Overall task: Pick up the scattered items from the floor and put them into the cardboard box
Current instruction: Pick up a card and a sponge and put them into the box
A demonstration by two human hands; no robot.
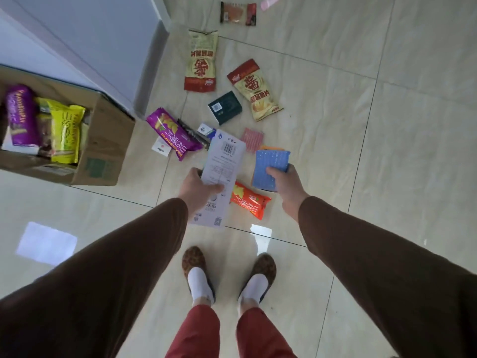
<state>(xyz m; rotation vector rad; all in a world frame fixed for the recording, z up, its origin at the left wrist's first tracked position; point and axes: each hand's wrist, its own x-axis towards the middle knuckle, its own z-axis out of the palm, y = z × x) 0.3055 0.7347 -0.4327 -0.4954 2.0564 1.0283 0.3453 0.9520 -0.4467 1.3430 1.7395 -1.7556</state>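
Note:
My left hand (197, 188) grips a long white peeler package (222, 164) with a barcode, held above the floor. My right hand (289, 187) holds a blue sponge cloth (271, 167). The open cardboard box (103, 151) stands at the left with purple and yellow snack bags inside. On the tiles lie a purple snack bag (171, 131), two yellow-and-red chip bags (201, 62) (254, 90), a dark green small box (225, 107), an orange snack bag (249, 200), a pink packet (253, 139), a brown-red wrapped snack (238, 13), and a small white card (161, 149).
A white wall and door frame (144, 73) run along the left behind the box. My feet in leopard-print slippers (195, 262) stand on glossy beige tiles below the items. A pink object (269, 1) lies at the top edge.

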